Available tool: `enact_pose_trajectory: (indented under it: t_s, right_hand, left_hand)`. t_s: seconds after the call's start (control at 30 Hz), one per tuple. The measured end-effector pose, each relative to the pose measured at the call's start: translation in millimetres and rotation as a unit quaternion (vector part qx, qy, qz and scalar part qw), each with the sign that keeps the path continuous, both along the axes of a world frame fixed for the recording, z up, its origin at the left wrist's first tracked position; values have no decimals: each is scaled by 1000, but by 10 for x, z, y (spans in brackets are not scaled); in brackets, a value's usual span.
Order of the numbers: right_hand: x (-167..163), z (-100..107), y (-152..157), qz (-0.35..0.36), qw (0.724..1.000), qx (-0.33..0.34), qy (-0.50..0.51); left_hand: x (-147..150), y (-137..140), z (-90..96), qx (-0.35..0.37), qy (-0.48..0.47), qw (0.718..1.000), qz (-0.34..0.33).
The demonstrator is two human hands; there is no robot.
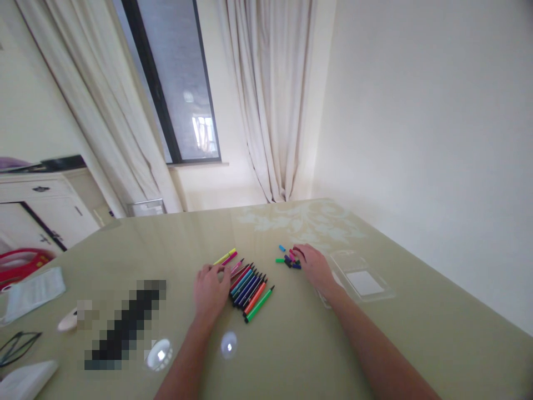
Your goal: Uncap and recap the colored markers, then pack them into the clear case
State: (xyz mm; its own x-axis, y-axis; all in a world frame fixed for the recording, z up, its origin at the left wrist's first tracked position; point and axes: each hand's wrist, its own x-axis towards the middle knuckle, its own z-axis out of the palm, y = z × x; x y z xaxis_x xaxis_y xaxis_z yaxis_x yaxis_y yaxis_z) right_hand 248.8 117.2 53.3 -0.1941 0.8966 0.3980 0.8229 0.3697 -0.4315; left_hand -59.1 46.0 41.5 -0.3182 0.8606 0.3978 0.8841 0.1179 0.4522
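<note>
Curling loosely at the uncapped markers (255, 295) on the bench (291, 350), the left hand (212, 290) hides its grip; the right hand (314, 268), fingers half bent, meets loose caps (287, 261), hold unclear. Caps appear off most; far-left, the yellow marker (225, 256) and magenta marker (230, 258) seem capped.

Left hand (213, 289) hides part of the markers (260, 304); we can't tell if it grips any. Right hand (314, 268): fingertips blur into the caps (287, 260). Dark object (127, 328) is pixelated, we can't ID it. Red item (39, 257) is cut at left edge, both forearms (366, 333) at bottom.
</note>
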Motion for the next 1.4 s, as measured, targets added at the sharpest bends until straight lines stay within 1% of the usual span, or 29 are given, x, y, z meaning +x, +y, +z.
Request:
enact_pose_trajectory:
  t_s: [0.1, 0.17, 0.3, 0.4, 0.47, 0.53, 0.6, 0.63, 0.73, 0.83, 0.9, 0.93, 0.97, 1.03, 1.07, 1.13, 1.27, 1.4]
  right_hand:
    - [0, -43, 2, -15, 1000, -9, -17]
    - [13, -56, 3, -29, 999, -15, -25]
    - [11, -41, -6, -41, 999, -12, -24]
    - [-51, 12, -53, -28, 1000, 0, -4]
    - [-126, 62, -118, 6, 1000, 16, 17]
    - [-218, 113, -206, 67, 996, 34, 37]
    - [-310, 156, -299, 139, 988, 47, 47]
    - [-351, 173, -340, 169, 983, 52, 49]
    - [-424, 198, -415, 213, 974, 61, 51]
    - [-391, 189, -384, 235, 969, 62, 44]
    - [-303, 172, -306, 229, 970, 61, 48]
    - [-244, 162, -256, 211, 974, 60, 59]
    - [-182, 151, -205, 184, 978, 59, 73]
    - [-71, 127, -114, 105, 987, 59, 103]
    - [-33, 114, -81, 69, 991, 55, 104]
    - [-6, 84, -47, 20, 996, 39, 79]
    - [-76, 16, -66, 12, 1000, 4, 3]
    - [-113, -29, -85, 10, 1000, 3, -23]
  left_hand:
    - [-98, -5, -14, -8, 12, 999, 33]
    - [-156, -10, -24, -20, 12, 999, 37]
    - [-202, -7, -38, -33, 3, 999, 23]
    - [-148, 9, 1, -15, -11, 1000, 1]
    - [-56, 11, 52, 3, -21, 999, -30]
    - [78, -6, 109, 30, -49, 994, -93]
    - [230, -45, 159, 58, -104, 977, -175]
    - [303, -69, 179, 66, -132, 968, -204]
    - [463, -135, 227, 68, -186, 949, -247]
    - [486, -148, 252, 53, -188, 942, -272]
    - [412, -125, 255, 50, -182, 948, -256]
    - [351, -107, 251, 52, -179, 955, -231]
    - [279, -86, 244, 54, -172, 964, -197]
    - [122, -47, 216, 48, -146, 982, -114]
    - [49, -30, 196, 43, -128, 988, -78]
    - [-69, -3, 142, 34, -101, 994, -35]
    - [-174, 34, 11, 6, -59, 998, 3]
    - [-227, 63, -68, -11, -21, 998, 57]
